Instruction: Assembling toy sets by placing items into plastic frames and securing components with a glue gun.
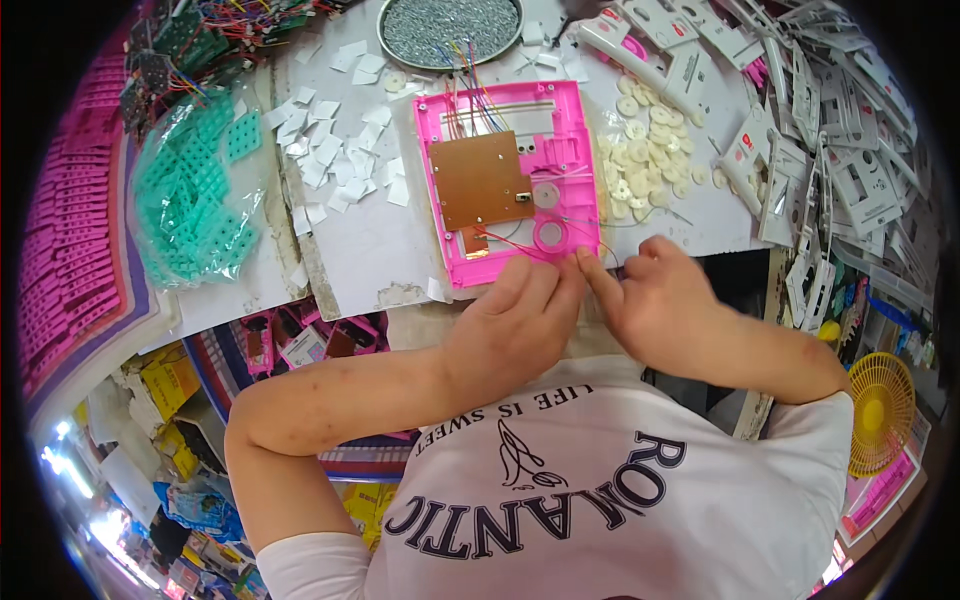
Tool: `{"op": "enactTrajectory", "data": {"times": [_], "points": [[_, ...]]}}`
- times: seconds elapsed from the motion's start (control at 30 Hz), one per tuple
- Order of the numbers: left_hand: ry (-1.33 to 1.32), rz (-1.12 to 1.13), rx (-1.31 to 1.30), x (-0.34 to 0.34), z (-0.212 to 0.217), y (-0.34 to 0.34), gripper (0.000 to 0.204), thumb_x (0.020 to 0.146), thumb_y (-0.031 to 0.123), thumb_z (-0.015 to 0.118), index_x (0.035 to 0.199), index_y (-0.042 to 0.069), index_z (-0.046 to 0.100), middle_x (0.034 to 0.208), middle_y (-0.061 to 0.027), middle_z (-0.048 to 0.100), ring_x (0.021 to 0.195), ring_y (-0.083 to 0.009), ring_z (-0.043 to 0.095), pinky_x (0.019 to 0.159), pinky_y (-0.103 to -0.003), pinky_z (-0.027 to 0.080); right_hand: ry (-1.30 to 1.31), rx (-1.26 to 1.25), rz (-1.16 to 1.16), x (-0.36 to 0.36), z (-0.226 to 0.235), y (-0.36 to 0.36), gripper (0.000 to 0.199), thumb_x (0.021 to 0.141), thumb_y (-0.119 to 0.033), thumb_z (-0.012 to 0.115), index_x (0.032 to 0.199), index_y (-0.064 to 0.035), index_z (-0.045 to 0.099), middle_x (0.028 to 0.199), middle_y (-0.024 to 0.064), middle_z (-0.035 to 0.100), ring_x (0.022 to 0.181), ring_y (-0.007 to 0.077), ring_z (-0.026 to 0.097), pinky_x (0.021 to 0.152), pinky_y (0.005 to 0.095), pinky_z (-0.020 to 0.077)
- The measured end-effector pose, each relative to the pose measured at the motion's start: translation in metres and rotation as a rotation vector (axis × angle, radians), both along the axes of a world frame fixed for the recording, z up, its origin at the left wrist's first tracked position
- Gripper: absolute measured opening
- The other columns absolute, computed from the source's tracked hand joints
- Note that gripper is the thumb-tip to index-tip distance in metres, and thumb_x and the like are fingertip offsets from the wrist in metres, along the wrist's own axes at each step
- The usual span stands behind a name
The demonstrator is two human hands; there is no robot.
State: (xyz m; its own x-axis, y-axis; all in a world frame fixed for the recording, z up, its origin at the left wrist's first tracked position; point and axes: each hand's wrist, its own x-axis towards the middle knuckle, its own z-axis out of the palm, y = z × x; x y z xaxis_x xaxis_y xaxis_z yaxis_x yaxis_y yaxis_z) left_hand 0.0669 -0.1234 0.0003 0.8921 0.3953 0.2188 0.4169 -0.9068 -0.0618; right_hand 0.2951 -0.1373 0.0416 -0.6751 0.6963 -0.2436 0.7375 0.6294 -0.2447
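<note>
A pink plastic housing (590,160) lies open on the table in front of me, with a brown circuit board (475,185), a round disc in a pink ring (550,235) and thin coloured wires inside. At its lower right edge, my left hand (520,320) has its fingers bunched together beside the ring and the red wires. My right hand (655,300) comes in from the right, its index finger pressed to the same corner and its other fingers curled. Both sets of fingertips nearly meet; whatever they pinch there is hidden.
A round metal tray of small grey screws (450,35) stands at the back. White square pads (335,150) and a bag of teal keypads (195,200) lie left; cream discs (650,150) and piled white panels (840,150) lie right. Pink housings (80,220) are stacked far left.
</note>
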Motion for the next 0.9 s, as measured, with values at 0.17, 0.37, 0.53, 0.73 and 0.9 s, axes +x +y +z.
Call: {"op": "enactTrajectory", "data": {"times": [0.17, 0.37, 0.53, 0.73, 0.9], "points": [[-0.060, 0.066, -0.262, -0.007, -0.003, -0.001, 0.056, 0.084, 0.028, 0.068, 0.130, -0.003, 0.062, 0.114, -0.0094, 0.061, 0.098, -0.0229, 0.058, 0.098, -0.048, 0.040, 0.546, 0.217, -0.325, -0.032, -0.007, 0.104, 0.017, 0.079, -0.025, 0.072, 0.079, -0.0082, 0.071, 0.070, 0.0104, 0.067, 0.076, 0.0321, 0.064, 0.072, 0.0438, 0.0434], [-0.226, 0.071, -0.720, -0.016, 0.018, 0.026, 0.047, 0.081, 0.020, 0.077, 0.124, 0.004, 0.064, 0.111, -0.0106, 0.062, 0.099, -0.0238, 0.061, 0.093, -0.049, 0.044, 0.278, 0.219, -0.441, -0.060, -0.037, 0.144, 0.021, 0.080, -0.028, 0.073, 0.080, -0.0075, 0.073, 0.079, 0.0085, 0.073, 0.082, 0.0298, 0.065, 0.082, 0.0461, 0.0427], [-0.521, 0.436, -0.664, -0.032, 0.006, 0.099, 0.024, 0.081, 0.012, 0.075, 0.101, 0.003, 0.066, 0.099, -0.0145, 0.065, 0.081, -0.0251, 0.064, 0.070, -0.035, 0.050, 0.379, 0.321, -0.476, -0.061, -0.052, 0.139, 0.020, 0.077, -0.027, 0.072, 0.075, -0.0077, 0.071, 0.073, 0.0102, 0.070, 0.080, 0.0314, 0.065, 0.080, 0.0488, 0.0428], [-0.661, 0.575, -0.496, -0.019, -0.024, 0.154, 0.029, 0.079, 0.019, 0.077, 0.102, 0.003, 0.069, 0.102, -0.0111, 0.066, 0.094, -0.0281, 0.063, 0.081, -0.042, 0.046, 0.452, 0.264, -0.564, -0.066, -0.052, 0.139, 0.019, 0.078, -0.025, 0.071, 0.079, -0.0066, 0.071, 0.071, 0.0100, 0.068, 0.076, 0.0308, 0.064, 0.082, 0.0469, 0.0444], [-0.683, 0.556, -0.493, -0.019, -0.034, 0.155, 0.030, 0.079, 0.015, 0.079, 0.104, 0.003, 0.068, 0.097, -0.0112, 0.065, 0.080, -0.0237, 0.063, 0.072, -0.035, 0.051, 1.019, -0.102, -0.833, -0.062, -0.054, 0.128, 0.008, 0.078, -0.013, 0.069, 0.080, -0.0062, 0.068, 0.066, 0.0062, 0.064, 0.073, 0.0233, 0.060, 0.088, 0.0474, 0.0444]]}}
